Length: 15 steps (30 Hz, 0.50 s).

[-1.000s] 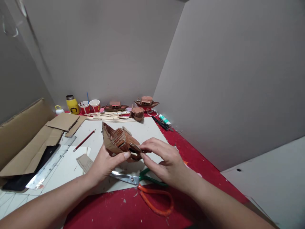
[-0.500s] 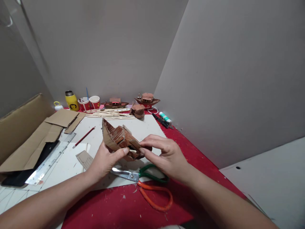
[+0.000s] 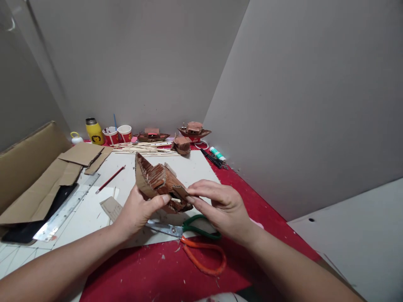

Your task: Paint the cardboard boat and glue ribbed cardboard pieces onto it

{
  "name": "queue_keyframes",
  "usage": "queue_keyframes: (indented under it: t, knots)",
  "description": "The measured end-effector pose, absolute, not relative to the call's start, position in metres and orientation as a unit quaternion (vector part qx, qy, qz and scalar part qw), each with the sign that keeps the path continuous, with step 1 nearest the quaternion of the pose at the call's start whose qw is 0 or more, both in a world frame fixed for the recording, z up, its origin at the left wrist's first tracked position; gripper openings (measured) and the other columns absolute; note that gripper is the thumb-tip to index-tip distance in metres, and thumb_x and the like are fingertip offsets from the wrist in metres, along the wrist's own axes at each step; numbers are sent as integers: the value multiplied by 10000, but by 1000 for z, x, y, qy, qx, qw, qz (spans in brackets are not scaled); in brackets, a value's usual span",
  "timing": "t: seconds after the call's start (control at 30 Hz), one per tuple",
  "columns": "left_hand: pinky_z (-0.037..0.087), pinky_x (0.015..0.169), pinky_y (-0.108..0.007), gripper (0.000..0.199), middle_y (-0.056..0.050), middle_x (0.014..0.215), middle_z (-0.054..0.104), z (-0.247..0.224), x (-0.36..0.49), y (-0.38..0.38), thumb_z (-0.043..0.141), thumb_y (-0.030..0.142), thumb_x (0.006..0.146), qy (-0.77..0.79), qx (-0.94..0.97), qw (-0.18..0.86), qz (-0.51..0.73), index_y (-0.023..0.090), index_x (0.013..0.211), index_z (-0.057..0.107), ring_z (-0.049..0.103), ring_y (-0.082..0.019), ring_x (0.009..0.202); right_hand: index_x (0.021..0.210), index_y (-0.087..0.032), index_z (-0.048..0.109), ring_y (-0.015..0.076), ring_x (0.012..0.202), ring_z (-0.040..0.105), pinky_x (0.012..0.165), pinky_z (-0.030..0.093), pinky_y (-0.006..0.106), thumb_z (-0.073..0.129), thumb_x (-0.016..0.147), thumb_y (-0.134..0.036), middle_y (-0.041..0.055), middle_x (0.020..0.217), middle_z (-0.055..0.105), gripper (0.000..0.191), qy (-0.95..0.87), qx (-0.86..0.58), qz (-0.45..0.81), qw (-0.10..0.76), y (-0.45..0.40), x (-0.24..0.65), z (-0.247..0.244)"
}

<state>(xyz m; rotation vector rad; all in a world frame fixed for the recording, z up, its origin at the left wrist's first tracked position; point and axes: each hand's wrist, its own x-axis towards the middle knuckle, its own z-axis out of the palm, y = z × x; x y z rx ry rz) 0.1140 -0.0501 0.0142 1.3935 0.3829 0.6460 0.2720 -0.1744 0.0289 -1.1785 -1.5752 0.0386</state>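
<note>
A brown cardboard model boat (image 3: 162, 180) with a ridged cabin is held tilted above the white board, its pointed end up at the left. My left hand (image 3: 138, 209) is wrapped round the hull, thumb on the near side. The thumb and fingers of my right hand (image 3: 220, 205) pinch the boat's right end near the cabin edge. A small pale piece shows at the opening between the hands. Below them lie scissors (image 3: 201, 251) with one green and one orange handle, partly under my right hand. What is behind the hull is hidden.
Thin wooden sticks (image 3: 141, 148), red-white cups (image 3: 125, 134), a yellow bottle (image 3: 95, 132) and other model boats (image 3: 194, 130) stand at the back. Cardboard pieces (image 3: 40, 193), a ruler (image 3: 66, 209) and a red pencil (image 3: 110, 179) lie left. A glue tube (image 3: 217, 154) lies back right.
Both hands keep their hold on the boat. The boat's right end has turned slightly, and my right hand has shifted a little to the right.
</note>
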Motion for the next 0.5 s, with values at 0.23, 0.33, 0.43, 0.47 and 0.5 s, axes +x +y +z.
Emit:
queue_keyframes:
  t: [0.23, 0.33, 0.43, 0.47, 0.5]
  knots:
    - [576, 706, -347, 369, -72, 961, 731, 16, 113, -52, 747, 345, 724, 180, 601, 728, 278, 168, 1037, 661, 681, -249, 851, 1068, -272, 719, 167, 789, 696, 687, 589, 286, 630, 837, -53, 48, 880, 738, 332, -675, -505, -34, 537, -177, 272, 28]
    - [583, 669, -357, 356, -88, 957, 732, 15, 113, -54, 732, 341, 741, 173, 588, 746, 261, 157, 1039, 668, 684, -259, 829, 1061, -277, 722, 166, 783, 695, 680, 587, 284, 634, 837, -49, 46, 877, 738, 331, -669, -502, -37, 547, -178, 271, 25]
    - [587, 701, -367, 384, -98, 1007, 731, 15, 112, -54, 739, 330, 738, 170, 581, 754, 255, 156, 1073, 667, 682, -269, 881, 1069, -289, 716, 160, 789, 684, 677, 577, 279, 636, 834, -36, 41, 887, 728, 354, -662, -503, -28, 556, -179, 269, 24]
    - [586, 712, -366, 396, -100, 1025, 730, 15, 112, -53, 743, 330, 735, 171, 578, 756, 254, 156, 1083, 666, 683, -269, 891, 1076, -299, 712, 158, 792, 679, 676, 572, 278, 636, 834, -35, 35, 889, 724, 366, -655, -504, -23, 563, -179, 268, 24]
    - [586, 715, -362, 408, -101, 1042, 729, 14, 113, -52, 740, 333, 739, 175, 572, 760, 254, 160, 1100, 662, 686, -268, 893, 1081, -311, 708, 156, 795, 674, 676, 567, 278, 634, 836, -36, 28, 888, 719, 376, -644, -504, -21, 574, -181, 268, 24]
